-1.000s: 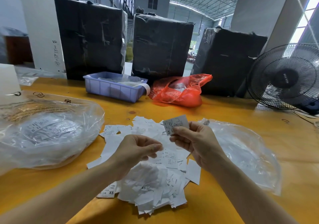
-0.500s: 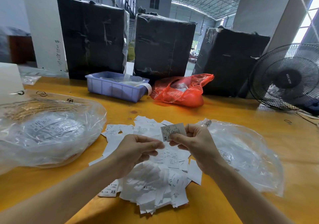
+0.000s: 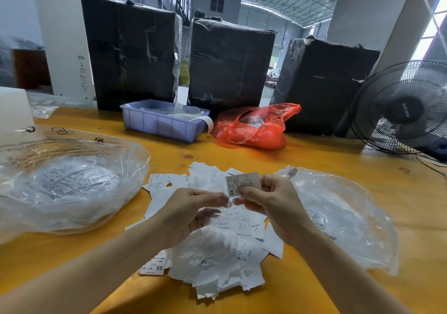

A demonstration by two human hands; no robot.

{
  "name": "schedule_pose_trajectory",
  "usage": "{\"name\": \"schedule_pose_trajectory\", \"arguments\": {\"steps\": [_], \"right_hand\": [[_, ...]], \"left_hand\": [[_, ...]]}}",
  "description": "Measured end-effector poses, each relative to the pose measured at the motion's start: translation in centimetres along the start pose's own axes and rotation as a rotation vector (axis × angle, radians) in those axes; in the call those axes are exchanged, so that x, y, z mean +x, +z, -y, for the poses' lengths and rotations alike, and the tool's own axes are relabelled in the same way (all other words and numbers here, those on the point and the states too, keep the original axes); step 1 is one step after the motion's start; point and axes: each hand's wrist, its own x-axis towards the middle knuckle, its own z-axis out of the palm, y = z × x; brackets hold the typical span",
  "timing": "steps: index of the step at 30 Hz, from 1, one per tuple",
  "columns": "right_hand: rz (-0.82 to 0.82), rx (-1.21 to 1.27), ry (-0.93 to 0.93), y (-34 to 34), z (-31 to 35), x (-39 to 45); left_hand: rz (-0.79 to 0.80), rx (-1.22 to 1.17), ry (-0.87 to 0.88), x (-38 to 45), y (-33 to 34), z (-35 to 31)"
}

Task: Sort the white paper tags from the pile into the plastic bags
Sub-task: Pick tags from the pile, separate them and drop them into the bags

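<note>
White tag (image 3: 243,183) marked XS is pinched in the right hand (image 3: 275,207), held up over the pile (image 3: 212,241) on the desk (image 3: 362,159). Left hand's (image 3: 191,214) grip looks loosely curled, fingertips nearly touching the right; can't tell if it's holding anything. Looks like the size-reading step, next is picking a bag: left bag (image 3: 67,183) or right bag (image 3: 343,217). Compared to a second ago, the tag sits a bit lower and the hands have closed in.

My yellow worktop (image 3: 326,159) carries a pile of white paper tags (image 3: 212,253) between two clear plastic bags (image 3: 72,188) (image 3: 343,217). Farther back sit a lavender bin (image 3: 164,122), a red bag (image 3: 256,127), three black-wrapped bales (image 3: 229,64) and a fan (image 3: 401,110).
</note>
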Motion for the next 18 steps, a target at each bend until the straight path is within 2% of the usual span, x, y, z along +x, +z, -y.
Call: {"name": "schedule_pose_trajectory", "arguments": {"steps": [6,18], "right_hand": [[0.023,0.081,0.017,0.18,0.20,-0.11],[-0.039,-0.045,-0.057,0.48,-0.19,-0.06]], "left_hand": [[0.028,0.023,0.001,-0.09,0.12,0.05],[-0.031,0.050,0.030,-0.09,0.32,0.01]]}}
